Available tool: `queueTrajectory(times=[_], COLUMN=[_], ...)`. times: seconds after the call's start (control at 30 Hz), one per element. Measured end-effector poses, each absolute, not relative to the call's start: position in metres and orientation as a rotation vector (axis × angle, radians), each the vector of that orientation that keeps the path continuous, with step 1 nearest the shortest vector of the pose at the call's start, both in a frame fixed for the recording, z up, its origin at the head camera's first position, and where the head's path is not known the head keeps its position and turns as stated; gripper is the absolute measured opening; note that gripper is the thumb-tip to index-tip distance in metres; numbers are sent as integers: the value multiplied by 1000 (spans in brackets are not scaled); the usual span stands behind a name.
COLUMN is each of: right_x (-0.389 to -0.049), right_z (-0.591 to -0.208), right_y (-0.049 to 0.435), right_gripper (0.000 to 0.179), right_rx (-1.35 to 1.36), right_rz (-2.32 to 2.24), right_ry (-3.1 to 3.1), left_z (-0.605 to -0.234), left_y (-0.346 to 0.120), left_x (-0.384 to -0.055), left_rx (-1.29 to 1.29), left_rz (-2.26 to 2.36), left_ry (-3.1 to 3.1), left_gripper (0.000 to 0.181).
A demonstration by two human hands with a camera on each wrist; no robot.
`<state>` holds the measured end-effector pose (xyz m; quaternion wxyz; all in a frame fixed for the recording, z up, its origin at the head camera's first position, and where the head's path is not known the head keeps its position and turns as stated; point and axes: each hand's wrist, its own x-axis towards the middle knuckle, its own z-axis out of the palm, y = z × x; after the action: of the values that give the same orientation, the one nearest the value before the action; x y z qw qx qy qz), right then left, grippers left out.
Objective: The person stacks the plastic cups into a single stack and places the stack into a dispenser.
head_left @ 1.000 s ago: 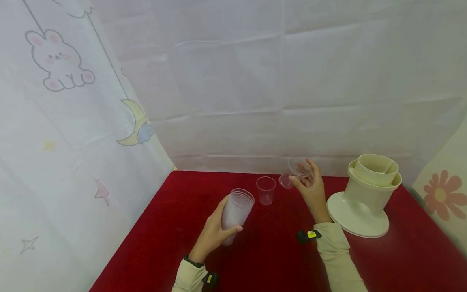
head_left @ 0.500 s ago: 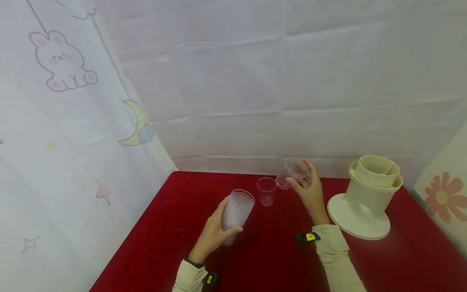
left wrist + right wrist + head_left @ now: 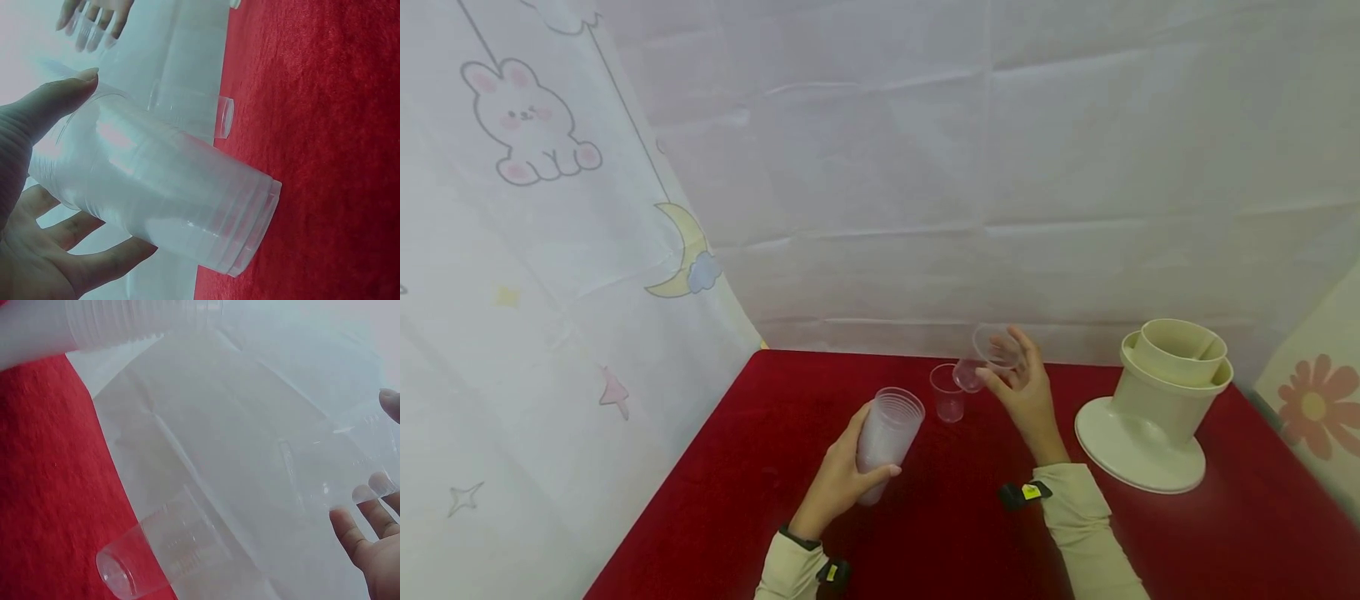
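Note:
My left hand (image 3: 842, 479) grips a tall stack of nested clear plastic cups (image 3: 883, 442), thumb on one side and fingers round the other. The stack leans, its open rims up and its bases low over the red cloth in the left wrist view. In my right hand (image 3: 1028, 400), a single clear plastic cup (image 3: 992, 357) is pinched between thumb and fingers. That cup tilts with its base toward the lower left, overlapping the rim of another clear cup (image 3: 949, 407) in the head view. This other cup stands upright on the table, between the two hands and farther back.
A cream plastic piece (image 3: 1157, 433) with a wide round base and nested cylinders on top stands on the right of the red-covered table (image 3: 760, 467). White cloth (image 3: 865, 183) hangs behind the table's back edge, and a printed sheet (image 3: 542, 333) hangs at the left.
My right hand has moved left with its cup, so that the cup's base now overlaps the standing cup in the head view. My left hand and the stack have stayed put.

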<state>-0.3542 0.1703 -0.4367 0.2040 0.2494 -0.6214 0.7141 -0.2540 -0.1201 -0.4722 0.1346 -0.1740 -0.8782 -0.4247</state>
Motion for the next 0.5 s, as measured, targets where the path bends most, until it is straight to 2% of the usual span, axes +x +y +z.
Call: queueTrajectory(times=[0.5], right_x=[-344], right_z=[-426], right_y=[161], right_gripper=[76], right_rx=[818], right_rz=[2099], right_ry=[-1668], left_z=[-471], left_y=[-120], left_x=[-254], left_rx=[-481], left_rz=[-1238], left_ry=[-2569], left_gripper=[95])
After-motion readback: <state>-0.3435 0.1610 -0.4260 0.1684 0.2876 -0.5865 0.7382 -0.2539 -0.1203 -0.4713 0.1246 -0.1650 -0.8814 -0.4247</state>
